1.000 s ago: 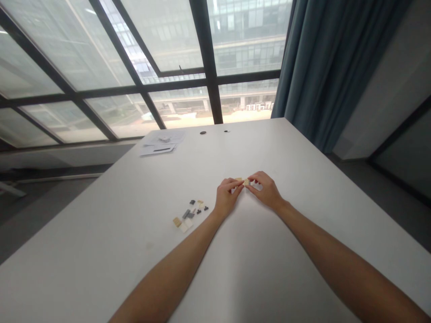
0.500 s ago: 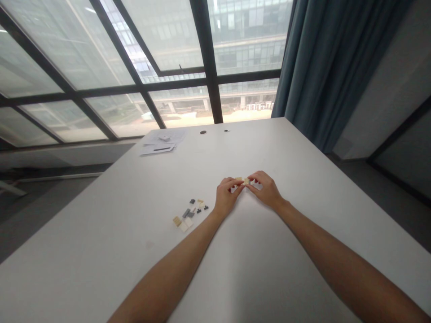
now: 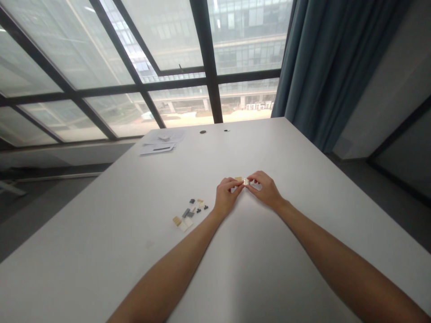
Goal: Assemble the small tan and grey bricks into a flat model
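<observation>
Between the fingertips of both hands is a small white studded toy brick (image 3: 246, 181). My right hand (image 3: 264, 185) pinches it from the right, thumb below and fingers curled above. From the other side my left hand (image 3: 228, 194) closes thumb and fingertips on its left edge. A tan brick piece (image 3: 238, 178) shows just behind the left fingers; whether it is held or lies on the table I cannot tell. To the left of my left forearm lie loose pieces: a tan plate (image 3: 177, 220), white plates (image 3: 186, 224), grey pieces (image 3: 186, 213) and small black ones (image 3: 198, 210).
The white table (image 3: 134, 202) reaches to the window. Papers (image 3: 158, 146) lie at its far left corner. Two dark round spots, one of them a cable hole (image 3: 202, 132), mark the far edge. A blue curtain (image 3: 313, 67) hangs at the right.
The brick between my fingertips has turned a little, so its white studded face now shows. Both hands stay in about the same place, and the loose pieces have not moved.
</observation>
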`<state>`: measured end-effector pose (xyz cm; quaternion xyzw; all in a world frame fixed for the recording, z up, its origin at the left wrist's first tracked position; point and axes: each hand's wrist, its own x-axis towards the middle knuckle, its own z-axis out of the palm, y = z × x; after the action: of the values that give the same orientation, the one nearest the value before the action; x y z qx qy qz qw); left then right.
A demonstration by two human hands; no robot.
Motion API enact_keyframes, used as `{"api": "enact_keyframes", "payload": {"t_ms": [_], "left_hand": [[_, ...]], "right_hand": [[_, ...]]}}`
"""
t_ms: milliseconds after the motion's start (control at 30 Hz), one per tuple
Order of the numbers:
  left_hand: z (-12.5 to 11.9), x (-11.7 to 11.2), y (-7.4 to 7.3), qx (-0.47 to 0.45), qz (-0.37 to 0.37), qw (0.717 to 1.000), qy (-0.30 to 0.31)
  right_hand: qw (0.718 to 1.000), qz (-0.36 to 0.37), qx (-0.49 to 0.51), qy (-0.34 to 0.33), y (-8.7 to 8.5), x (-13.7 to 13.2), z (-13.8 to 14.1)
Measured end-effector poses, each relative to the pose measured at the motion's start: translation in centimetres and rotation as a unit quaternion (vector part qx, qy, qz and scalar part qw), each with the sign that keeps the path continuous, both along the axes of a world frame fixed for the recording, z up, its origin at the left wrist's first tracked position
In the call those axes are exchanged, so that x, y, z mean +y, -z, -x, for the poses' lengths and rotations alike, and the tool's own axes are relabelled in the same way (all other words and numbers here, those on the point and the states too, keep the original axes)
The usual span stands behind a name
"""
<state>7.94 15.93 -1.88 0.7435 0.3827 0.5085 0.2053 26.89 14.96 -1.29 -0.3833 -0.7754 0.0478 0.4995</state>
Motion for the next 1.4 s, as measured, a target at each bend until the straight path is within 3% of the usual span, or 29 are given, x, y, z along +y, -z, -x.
{"api": "enact_keyframes", "payload": {"t_ms": [900,1167,1400], "left_hand": [[0.1,-0.3,-0.4,0.032,0.010,0.999,-0.011],[0.0,-0.4,-0.4,0.025,0.015,1.000,-0.010],[0.1,-0.2,-0.1,0.024,0.018,1.000,-0.009]], "right_hand": [[1.000,0.019,0.015,-0.002,0.0,0.0,0.0],[0.986,0.011,0.117,0.120,0.4,1.2,-1.7],[0.981,-0.026,0.102,0.165,0.4,1.6,-2.5]]}}
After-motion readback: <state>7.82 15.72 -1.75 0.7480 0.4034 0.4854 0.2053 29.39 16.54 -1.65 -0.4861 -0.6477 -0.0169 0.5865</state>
